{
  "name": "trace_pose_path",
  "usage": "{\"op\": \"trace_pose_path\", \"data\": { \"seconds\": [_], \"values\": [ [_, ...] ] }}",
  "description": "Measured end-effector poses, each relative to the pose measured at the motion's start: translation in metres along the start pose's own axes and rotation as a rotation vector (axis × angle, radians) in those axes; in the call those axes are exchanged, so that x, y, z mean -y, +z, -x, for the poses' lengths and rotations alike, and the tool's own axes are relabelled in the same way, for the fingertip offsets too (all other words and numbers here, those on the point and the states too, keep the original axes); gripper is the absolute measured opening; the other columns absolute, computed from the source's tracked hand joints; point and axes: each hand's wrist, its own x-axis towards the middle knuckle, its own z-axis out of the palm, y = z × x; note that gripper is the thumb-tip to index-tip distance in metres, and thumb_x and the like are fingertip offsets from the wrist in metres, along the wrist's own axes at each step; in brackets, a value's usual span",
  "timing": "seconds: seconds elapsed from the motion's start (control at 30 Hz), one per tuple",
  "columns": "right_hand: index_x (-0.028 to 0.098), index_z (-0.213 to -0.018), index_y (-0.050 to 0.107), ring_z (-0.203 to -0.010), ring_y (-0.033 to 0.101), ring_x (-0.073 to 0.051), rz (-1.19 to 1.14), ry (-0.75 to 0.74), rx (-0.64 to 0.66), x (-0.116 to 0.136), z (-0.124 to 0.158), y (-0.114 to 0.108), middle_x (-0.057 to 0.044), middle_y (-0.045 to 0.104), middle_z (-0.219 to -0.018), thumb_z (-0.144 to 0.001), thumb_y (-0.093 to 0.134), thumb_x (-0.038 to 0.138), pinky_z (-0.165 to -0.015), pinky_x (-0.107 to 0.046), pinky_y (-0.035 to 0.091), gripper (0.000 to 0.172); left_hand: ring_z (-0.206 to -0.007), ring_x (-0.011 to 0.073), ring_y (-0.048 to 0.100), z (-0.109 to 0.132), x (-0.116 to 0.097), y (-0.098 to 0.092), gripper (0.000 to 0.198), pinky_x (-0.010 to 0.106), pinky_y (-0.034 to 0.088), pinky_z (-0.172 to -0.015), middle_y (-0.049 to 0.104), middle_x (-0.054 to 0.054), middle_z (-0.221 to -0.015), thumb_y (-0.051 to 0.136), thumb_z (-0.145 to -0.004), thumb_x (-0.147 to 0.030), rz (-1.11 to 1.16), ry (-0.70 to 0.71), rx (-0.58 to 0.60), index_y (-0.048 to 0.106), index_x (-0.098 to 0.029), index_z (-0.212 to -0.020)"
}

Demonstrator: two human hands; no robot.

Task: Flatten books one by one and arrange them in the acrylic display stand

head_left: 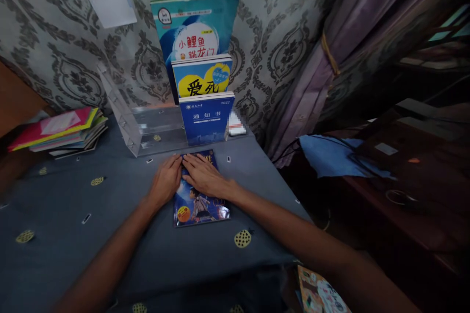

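A dark blue paperback book [200,205] with a pictured child on its cover lies on the cloth-covered table, just in front of a clear acrylic stand. Across the book's upper half rests my right hand [204,174], open, its fingers stretched out flat. My left hand [168,179] lies against the upper left edge of the book, its fingers extended and the fingertips close to those of the right. Neither hand grips the book. Behind them, a blue booklet [207,120] stands upright in the front tier of the stand [128,129].
Further books [200,22] stand in the rear tiers. A pile of books [66,129] lies at the table's left. Patterned wallpaper [286,39] and a tied purple curtain [330,58] border the table. An orange book [319,291] sits below the front right edge.
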Motion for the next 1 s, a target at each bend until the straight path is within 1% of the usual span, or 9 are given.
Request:
{"op": "trace_pose_path", "data": {
  "seconds": [0.1, 0.23, 0.4, 0.5, 0.6, 0.67, 0.77, 0.87, 1.0],
  "values": [
    [-0.001, -0.145, 0.047, -0.147, 0.039, -0.031, -0.038, -0.006, -0.001, -0.002, -0.001, 0.001, -0.025, 0.047, -0.152, -0.103, 0.047, 0.034, -0.123, -0.049, 0.029, 0.055, -0.122, 0.0268, 0.063, -0.001, 0.0, -0.001, 0.037, 0.049, 0.051, -0.107, 0.068, 0.015, -0.129, 0.039, -0.098, -0.02, 0.0, 0.013, 0.017, 0.064, -0.015, -0.125],
    [0.001, -0.145, 0.049, -0.148, 0.038, -0.03, -0.087, -0.011, -0.014, -0.008, 0.001, 0.003, -0.024, 0.047, -0.153, -0.102, 0.049, 0.035, -0.123, -0.049, 0.029, 0.054, -0.122, 0.0282, 0.063, -0.001, 0.003, -0.001, 0.037, 0.049, 0.052, -0.107, 0.067, 0.016, -0.129, 0.038, -0.099, -0.022, -0.001, 0.01, 0.038, 0.063, -0.015, -0.126],
    [0.008, -0.146, 0.05, -0.149, 0.037, -0.029, -0.104, 0.05, -0.033, -0.016, 0.012, -0.002, -0.021, 0.044, -0.156, -0.103, 0.047, 0.038, -0.122, -0.051, 0.031, 0.053, -0.123, 0.0271, 0.063, 0.0, 0.005, -0.002, 0.038, 0.048, 0.051, -0.109, 0.066, 0.014, -0.132, 0.038, -0.099, -0.024, -0.015, 0.026, 0.056, 0.063, -0.017, -0.128],
    [0.006, -0.146, 0.049, -0.15, 0.035, -0.03, -0.09, 0.087, -0.015, -0.02, 0.02, -0.007, -0.022, 0.042, -0.157, -0.103, 0.046, 0.039, -0.122, -0.05, 0.031, 0.054, -0.123, 0.0284, 0.063, -0.002, 0.003, -0.005, 0.039, 0.049, 0.05, -0.109, 0.066, 0.015, -0.133, 0.039, -0.098, -0.021, -0.054, 0.042, 0.079, 0.063, -0.015, -0.128],
    [0.003, -0.145, 0.05, -0.149, 0.036, -0.03, -0.089, 0.111, -0.016, -0.022, 0.025, -0.011, -0.023, 0.043, -0.156, -0.102, 0.048, 0.036, -0.123, -0.049, 0.03, 0.054, -0.125, 0.0306, 0.062, -0.006, 0.0, -0.01, 0.041, 0.05, 0.051, -0.107, 0.066, 0.018, -0.134, 0.04, -0.095, -0.016, -0.094, 0.078, 0.13, 0.064, -0.01, -0.128],
    [0.005, -0.144, 0.052, -0.148, 0.038, -0.029, -0.099, 0.117, -0.051, -0.023, 0.028, -0.011, -0.022, 0.045, -0.155, -0.102, 0.049, 0.034, -0.123, -0.049, 0.03, 0.051, -0.127, 0.031, 0.061, -0.01, -0.002, -0.013, 0.044, 0.05, 0.051, -0.107, 0.065, 0.019, -0.136, 0.041, -0.091, -0.011, -0.109, 0.098, 0.18, 0.063, -0.009, -0.129],
    [0.009, -0.143, 0.054, -0.148, 0.039, -0.028, -0.117, 0.135, -0.106, -0.027, 0.034, -0.011, -0.019, 0.048, -0.154, -0.102, 0.048, 0.033, -0.122, -0.05, 0.031, 0.048, -0.129, 0.0298, 0.059, -0.018, -0.006, -0.015, 0.05, 0.05, 0.048, -0.109, 0.063, 0.018, -0.138, 0.042, -0.087, -0.006, -0.111, 0.103, 0.254, 0.062, -0.01, -0.132],
    [0.011, -0.142, 0.055, -0.148, 0.039, -0.029, -0.121, 0.184, -0.129, -0.032, 0.042, -0.013, -0.018, 0.05, -0.152, -0.102, 0.047, 0.033, -0.122, -0.054, 0.031, 0.046, -0.13, 0.0286, 0.059, -0.027, -0.013, -0.014, 0.048, 0.05, 0.047, -0.11, 0.063, 0.016, -0.139, 0.042, -0.09, -0.009, -0.092, 0.118, 0.297, 0.062, -0.013, -0.133],
    [0.008, -0.142, 0.055, -0.145, 0.043, -0.031, -0.138, 0.236, -0.158, -0.042, 0.051, -0.014, -0.021, 0.05, -0.152, -0.101, 0.047, 0.033, -0.119, -0.054, 0.035, 0.048, -0.129, 0.0278, 0.059, -0.04, -0.026, -0.007, 0.041, 0.051, 0.045, -0.11, 0.064, 0.015, -0.138, 0.041, -0.098, -0.021, -0.067, 0.157, 0.307, 0.062, -0.015, -0.132]
  ]
}}
